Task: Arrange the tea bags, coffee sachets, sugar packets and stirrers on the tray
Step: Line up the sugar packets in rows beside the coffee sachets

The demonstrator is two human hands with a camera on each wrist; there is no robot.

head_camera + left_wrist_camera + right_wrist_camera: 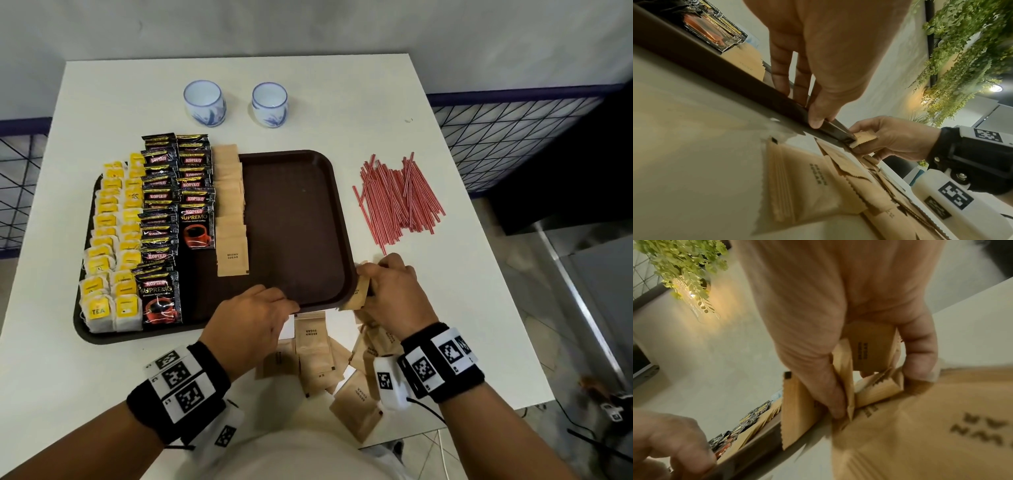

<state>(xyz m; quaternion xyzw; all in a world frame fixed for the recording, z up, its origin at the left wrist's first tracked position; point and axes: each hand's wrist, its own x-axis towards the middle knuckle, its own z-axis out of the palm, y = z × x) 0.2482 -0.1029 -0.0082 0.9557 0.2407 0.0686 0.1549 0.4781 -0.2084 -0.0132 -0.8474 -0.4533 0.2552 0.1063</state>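
On the white counter [376, 102], left hand [250, 318] should pinch the tray [294, 219] rim steady while right hand [394, 291], its grip holding sugar packets [359, 294], lays them beside the sugar row [231, 212].

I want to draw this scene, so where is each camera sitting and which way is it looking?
Head: on the person's head, looking down at the tray; both forearms, left hand and right hand show.
Left wrist: low beside the table, looking along the left hand gripping the tray rim; the right hand shows.
Right wrist: looks along the right hand holding sugar packets; left hand's fingers show.
All views share both hands, tray and packets.
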